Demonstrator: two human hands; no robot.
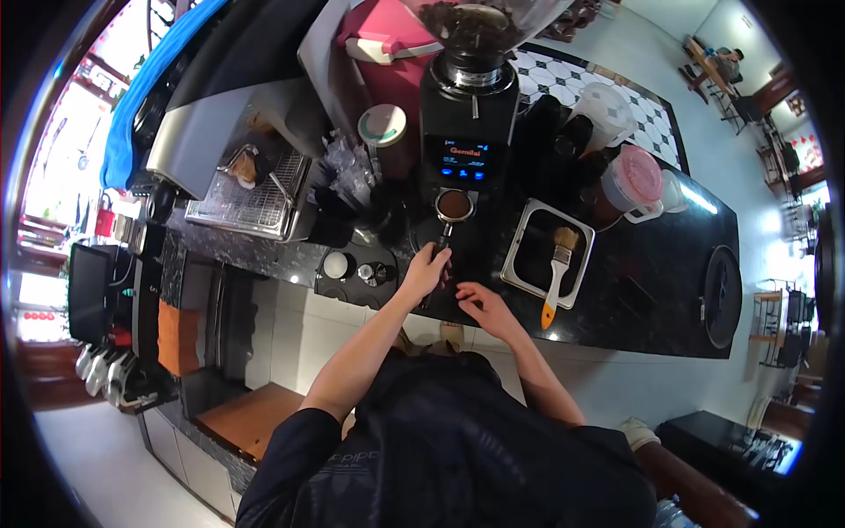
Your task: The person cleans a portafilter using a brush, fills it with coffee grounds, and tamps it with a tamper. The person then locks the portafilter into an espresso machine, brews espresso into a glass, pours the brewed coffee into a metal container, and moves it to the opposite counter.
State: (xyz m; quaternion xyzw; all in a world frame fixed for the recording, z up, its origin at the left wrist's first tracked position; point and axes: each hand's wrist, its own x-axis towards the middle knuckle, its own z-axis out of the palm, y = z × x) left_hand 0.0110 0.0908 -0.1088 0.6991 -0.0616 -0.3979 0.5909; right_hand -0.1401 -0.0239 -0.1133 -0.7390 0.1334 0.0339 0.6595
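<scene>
My left hand (426,271) is wrapped round the dark handle of a portafilter (455,206), whose round basket is filled with brown ground coffee. The basket sits just below the lit display of a black coffee grinder (466,128). Beans show in the clear hopper (475,22) above it. To the right of the handle, my right hand (484,308) hovers near the counter's front edge with its fingers apart and nothing in them. A brush (558,273) with a white and orange handle lies across a metal-rimmed tray (581,295) right of my hands.
An espresso machine (255,189) stands at the left, with a tamper (371,273) on a dark mat nearer me. A jar with a white lid (383,125) is left of the grinder. A pink-lidded container (635,180) stands at the right. A person (730,63) sits far off.
</scene>
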